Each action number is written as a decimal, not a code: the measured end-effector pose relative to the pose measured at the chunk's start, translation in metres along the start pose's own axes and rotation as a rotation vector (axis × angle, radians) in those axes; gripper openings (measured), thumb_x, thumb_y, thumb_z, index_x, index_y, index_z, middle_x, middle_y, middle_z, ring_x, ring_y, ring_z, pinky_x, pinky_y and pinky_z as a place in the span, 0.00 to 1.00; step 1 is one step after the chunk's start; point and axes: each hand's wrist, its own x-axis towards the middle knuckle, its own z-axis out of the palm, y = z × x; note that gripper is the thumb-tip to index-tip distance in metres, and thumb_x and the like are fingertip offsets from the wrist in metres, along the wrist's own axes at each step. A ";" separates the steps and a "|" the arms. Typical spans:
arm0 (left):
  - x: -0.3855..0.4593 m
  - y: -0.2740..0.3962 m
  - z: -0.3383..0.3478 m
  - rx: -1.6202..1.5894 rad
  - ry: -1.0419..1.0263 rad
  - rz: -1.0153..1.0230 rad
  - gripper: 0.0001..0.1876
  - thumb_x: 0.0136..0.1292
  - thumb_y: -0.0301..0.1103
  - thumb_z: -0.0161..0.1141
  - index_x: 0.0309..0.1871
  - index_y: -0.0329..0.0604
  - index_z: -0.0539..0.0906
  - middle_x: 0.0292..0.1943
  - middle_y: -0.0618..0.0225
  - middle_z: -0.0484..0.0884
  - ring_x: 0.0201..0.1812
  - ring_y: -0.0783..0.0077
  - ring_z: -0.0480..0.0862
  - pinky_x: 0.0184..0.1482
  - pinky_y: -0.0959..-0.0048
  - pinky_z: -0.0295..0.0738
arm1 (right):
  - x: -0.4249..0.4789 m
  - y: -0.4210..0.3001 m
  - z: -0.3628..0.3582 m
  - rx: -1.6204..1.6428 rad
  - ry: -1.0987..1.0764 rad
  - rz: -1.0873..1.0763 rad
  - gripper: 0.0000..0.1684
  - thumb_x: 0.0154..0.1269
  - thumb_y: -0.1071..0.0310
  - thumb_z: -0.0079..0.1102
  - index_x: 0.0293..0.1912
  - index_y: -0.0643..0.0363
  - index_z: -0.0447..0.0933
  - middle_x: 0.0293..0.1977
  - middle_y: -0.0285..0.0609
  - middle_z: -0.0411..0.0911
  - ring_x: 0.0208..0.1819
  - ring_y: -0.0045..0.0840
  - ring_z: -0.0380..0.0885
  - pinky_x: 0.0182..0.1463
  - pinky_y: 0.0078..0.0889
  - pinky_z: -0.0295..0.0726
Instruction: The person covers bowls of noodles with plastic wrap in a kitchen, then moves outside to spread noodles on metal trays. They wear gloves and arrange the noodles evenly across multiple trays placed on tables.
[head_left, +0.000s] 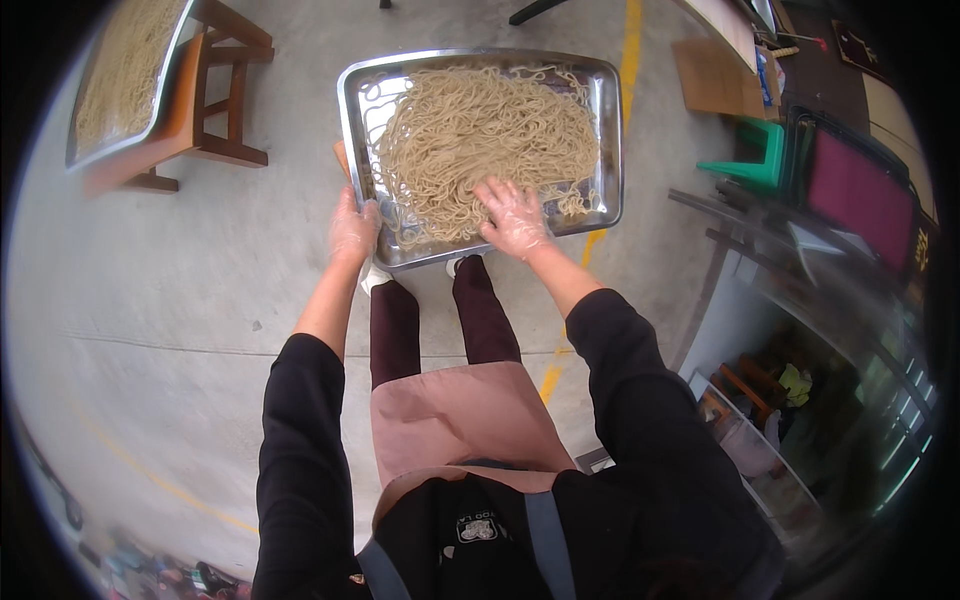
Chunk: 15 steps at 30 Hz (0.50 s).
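Note:
A rectangular stainless steel tray (611, 142) lies before me with its left side a little lower in view than its right. Pale tan noodles (487, 124) form a loose, tangled heap over most of its bottom, and a few strands stray to the corners. My left hand (354, 229), in a clear plastic glove, grips the tray's left rim near the front corner. Also gloved in clear plastic, my right hand (516, 217) rests at the near edge of the heap, fingers spread and touching the noodles. Whether any strands are under its fingertips is hidden.
A second metal tray of noodles (127, 75) sits on a wooden stool (217, 135) at upper left. A bit of wood (341, 159) shows beside the near tray. To the right are a cardboard box (712, 79), a green plastic stool (765, 154) and a metal frame (787, 247).

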 end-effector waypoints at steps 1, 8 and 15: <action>0.001 -0.007 0.005 -0.005 0.006 0.039 0.25 0.62 0.36 0.56 0.61 0.37 0.70 0.48 0.46 0.81 0.50 0.47 0.80 0.54 0.58 0.72 | -0.001 0.021 -0.009 -0.037 0.033 0.174 0.38 0.61 0.48 0.55 0.69 0.43 0.58 0.72 0.43 0.52 0.74 0.39 0.47 0.72 0.58 0.46; 0.010 0.012 0.021 -0.261 0.015 0.192 0.22 0.61 0.32 0.56 0.59 0.36 0.70 0.50 0.48 0.78 0.50 0.48 0.79 0.53 0.59 0.71 | -0.020 0.068 0.012 0.123 0.339 0.127 0.32 0.57 0.59 0.61 0.62 0.44 0.68 0.65 0.47 0.61 0.66 0.42 0.59 0.66 0.53 0.58; 0.060 0.000 0.074 0.179 0.401 0.446 0.23 0.65 0.32 0.52 0.59 0.26 0.67 0.52 0.41 0.71 0.55 0.42 0.71 0.59 0.56 0.65 | 0.033 0.099 0.029 0.154 0.414 0.348 0.39 0.65 0.43 0.47 0.68 0.56 0.60 0.72 0.53 0.49 0.75 0.43 0.43 0.75 0.51 0.41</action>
